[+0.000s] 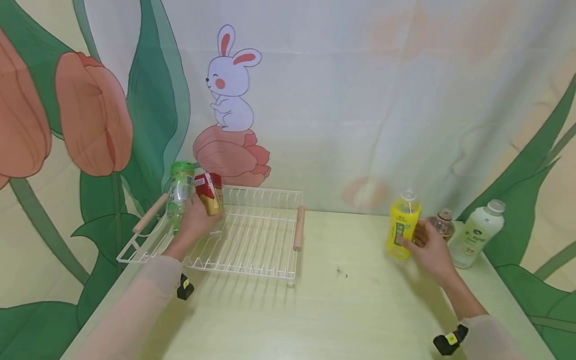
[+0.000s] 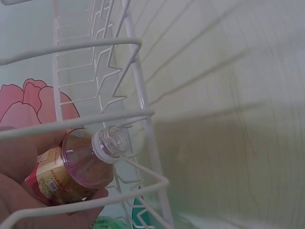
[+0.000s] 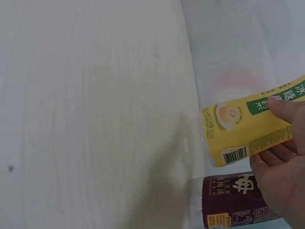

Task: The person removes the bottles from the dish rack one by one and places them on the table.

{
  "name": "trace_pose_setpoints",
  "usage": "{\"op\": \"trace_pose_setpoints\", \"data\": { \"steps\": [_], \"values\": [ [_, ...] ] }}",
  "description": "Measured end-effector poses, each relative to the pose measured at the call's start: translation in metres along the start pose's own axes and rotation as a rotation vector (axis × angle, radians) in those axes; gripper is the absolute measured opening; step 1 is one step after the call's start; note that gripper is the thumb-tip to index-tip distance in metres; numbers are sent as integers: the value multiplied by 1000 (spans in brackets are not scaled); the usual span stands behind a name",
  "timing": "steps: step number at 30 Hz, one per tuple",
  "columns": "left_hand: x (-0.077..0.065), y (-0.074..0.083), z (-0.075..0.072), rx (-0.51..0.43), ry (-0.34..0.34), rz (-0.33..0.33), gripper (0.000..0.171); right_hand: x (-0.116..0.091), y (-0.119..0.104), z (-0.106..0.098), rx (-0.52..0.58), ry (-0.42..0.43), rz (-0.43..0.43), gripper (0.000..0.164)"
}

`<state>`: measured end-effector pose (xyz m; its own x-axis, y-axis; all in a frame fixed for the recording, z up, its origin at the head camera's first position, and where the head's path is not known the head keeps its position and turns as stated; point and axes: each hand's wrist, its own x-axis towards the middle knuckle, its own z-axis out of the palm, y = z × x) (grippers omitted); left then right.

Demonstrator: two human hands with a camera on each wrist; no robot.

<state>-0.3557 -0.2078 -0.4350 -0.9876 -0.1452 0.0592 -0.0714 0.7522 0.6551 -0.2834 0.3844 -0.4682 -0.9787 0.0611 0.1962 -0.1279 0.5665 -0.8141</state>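
Observation:
My left hand [image 1: 193, 217] grips a clear bottle [image 1: 210, 185] with a red and gold label, over the left part of the white wire dish rack [image 1: 261, 272]. That bottle is upside down; its uncapped neck shows between the rack wires in the left wrist view. Beside it, a clear green bottle [image 1: 181, 187] leans inside the rack's left end. On the right, my right hand [image 1: 432, 252] holds a yellow-labelled bottle [image 1: 402, 222], upright and slightly tilted, thumb in front and fingers behind. Close behind that hand stands a bottle with a dark purple label [image 3: 233, 200].
A pale green-white bottle [image 1: 476, 235] leans at the far right near the table's edge. Wooden handles [image 1: 299, 227] flank the rack. Behind the pale table [image 1: 333, 310] hangs a cloth [image 1: 324, 125] printed with tulips and a rabbit. A small dark mark [image 1: 342, 273] lies mid-table.

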Motion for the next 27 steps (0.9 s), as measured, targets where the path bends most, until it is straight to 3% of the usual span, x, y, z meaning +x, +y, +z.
{"op": "trace_pose_setpoints", "data": {
  "steps": [9, 15, 21, 27],
  "values": [
    [2, -1, 1, -92, -14, 6, 99, -2, 12, 5, 3, -32, -2, 75],
    [0, -2, 1, -46, -54, -41, 96, 0, 17, 9, -9, -37, -4, 75],
    [-1, -2, 0, -7, -72, -21, 81, 0, 20, 11, -43, -37, 32, 78],
    [0, -5, 2, -25, -79, -36, 84, -4, 18, 12, -111, -97, 50, 71]
  ]
}}
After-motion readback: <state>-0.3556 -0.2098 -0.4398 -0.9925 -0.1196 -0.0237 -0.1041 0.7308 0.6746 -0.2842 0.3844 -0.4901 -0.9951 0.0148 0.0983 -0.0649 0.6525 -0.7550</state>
